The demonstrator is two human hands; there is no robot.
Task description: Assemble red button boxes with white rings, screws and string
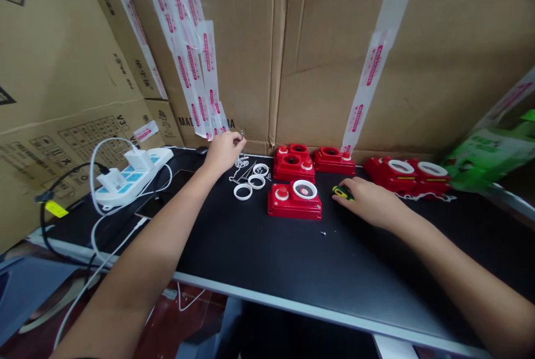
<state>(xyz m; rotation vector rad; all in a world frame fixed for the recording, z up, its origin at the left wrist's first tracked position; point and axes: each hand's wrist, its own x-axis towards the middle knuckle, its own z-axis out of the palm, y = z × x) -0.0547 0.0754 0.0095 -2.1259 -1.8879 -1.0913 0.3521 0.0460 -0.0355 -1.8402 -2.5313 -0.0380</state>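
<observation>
My left hand (224,150) reaches to the back of the black table, its fingers pinched on a thin metal piece (242,135) too small to make out fully. Just below it lie loose metal rods (242,171), a small chain (241,164) and three white rings (256,182). My right hand (368,198) is closed around a yellow-and-black handle (343,192), apparently a screwdriver's; its shaft cannot be seen. Between the hands sits a red housing (295,209) with a white ring (305,189) around its round opening and a red knob beside it.
More red housings (334,161) stand at the back and on the right (390,175). A small screw (323,233) lies in front. On the left are a power strip (134,176) with chargers and cables, and a dark flat device (167,194). Cardboard (334,41) walls the back; a green package (489,158) stands right.
</observation>
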